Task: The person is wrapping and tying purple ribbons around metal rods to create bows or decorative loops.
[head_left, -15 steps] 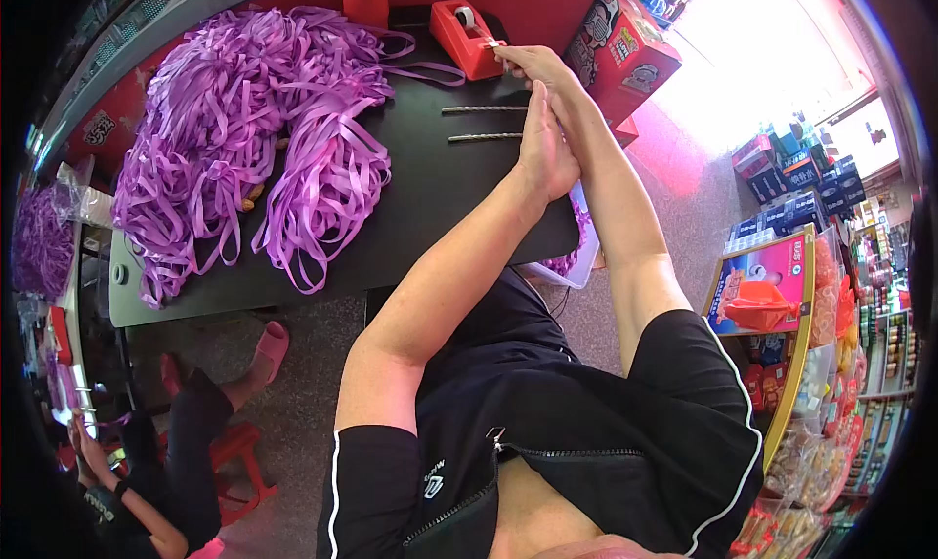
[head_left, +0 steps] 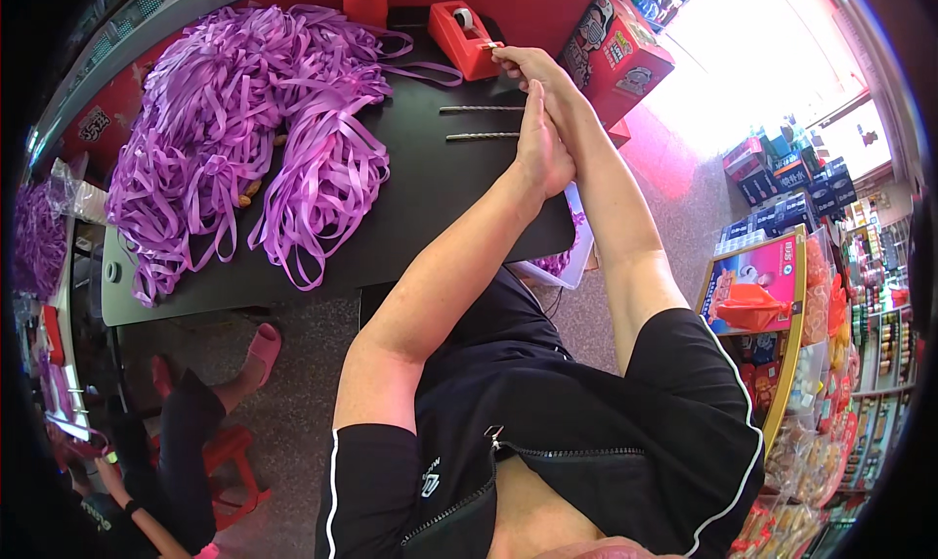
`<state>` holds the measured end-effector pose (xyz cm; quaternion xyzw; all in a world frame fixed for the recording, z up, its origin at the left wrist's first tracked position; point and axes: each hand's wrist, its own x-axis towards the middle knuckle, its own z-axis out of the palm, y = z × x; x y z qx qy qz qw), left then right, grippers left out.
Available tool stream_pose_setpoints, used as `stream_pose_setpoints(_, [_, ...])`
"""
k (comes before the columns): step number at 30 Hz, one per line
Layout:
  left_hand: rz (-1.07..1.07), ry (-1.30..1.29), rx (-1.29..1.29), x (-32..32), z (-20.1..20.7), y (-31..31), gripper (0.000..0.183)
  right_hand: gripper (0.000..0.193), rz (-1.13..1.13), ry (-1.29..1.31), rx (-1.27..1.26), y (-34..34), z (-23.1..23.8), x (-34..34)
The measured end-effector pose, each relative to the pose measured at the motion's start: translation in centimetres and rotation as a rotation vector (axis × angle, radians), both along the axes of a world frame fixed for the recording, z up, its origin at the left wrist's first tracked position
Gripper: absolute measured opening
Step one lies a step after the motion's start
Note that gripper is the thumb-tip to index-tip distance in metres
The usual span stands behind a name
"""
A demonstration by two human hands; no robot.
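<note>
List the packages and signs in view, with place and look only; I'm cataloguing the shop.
Red carton: far right end of the black table, boxy, cartoon print.
Pink display box: on the right shelf rack, red bag pictured.
Blue cartons: stacked on the floor beyond.
Red label: left table front.

Heap of purple ribbon strips (head_left: 234, 129) at upper left, two thin metal rods (head_left: 481, 122) at upper centre, red cartons (head_left: 614, 46) upper right, shop shelves of packaged goods (head_left: 782, 295) along right edge, seated person on red stool (head_left: 186, 442) at lower left
</note>
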<state>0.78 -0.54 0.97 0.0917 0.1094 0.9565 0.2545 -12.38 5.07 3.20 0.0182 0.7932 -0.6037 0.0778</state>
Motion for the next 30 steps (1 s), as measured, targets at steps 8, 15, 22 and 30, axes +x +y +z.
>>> stream_pose_setpoints(8, [0.028, -0.019, 0.024, -0.3, -0.1, 0.2, 0.082, 0.022, 0.049, 0.041, 0.107, -0.4, 0.0, -0.2])
stream_pose_setpoints(15, [0.037, 0.032, 0.054, -0.6, -0.2, 0.3, 0.082, 0.02, -0.012, 0.006, 0.06, -0.4, 0.4, -0.8])
stream_pose_setpoints(22, [0.022, 0.046, 0.042, -0.9, -0.5, -0.3, 0.089, 0.019, 0.026, 0.075, 0.052, -0.4, -0.2, -1.2])
stream_pose_setpoints(30, [-0.035, -0.065, -0.145, -0.5, -0.2, 0.2, 0.114, 0.027, 0.077, -0.044, -0.342, 6.5, 2.4, 6.6])
